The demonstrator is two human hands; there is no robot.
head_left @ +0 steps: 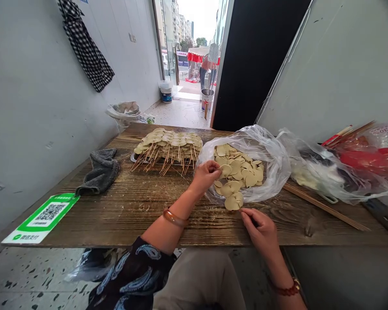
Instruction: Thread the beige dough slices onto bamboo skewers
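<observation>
My left hand, closed in a pinch, holds the edge of a thin pale round slice over an open clear plastic bag. Inside the bag lies a heap of similar loose slices. Lower down, my right hand is closed around the end of a skewer, most of which is hidden. A few overlapping slices sit on that skewer, in front of the bag. Beyond my left hand, many skewered slices are stacked on a metal tray, their sticks pointing toward me.
Bare bamboo skewers lie on the wooden table at right, near another plastic bag and red packaging. A grey cloth and a green QR-code card are at left. Beyond the table is a doorway.
</observation>
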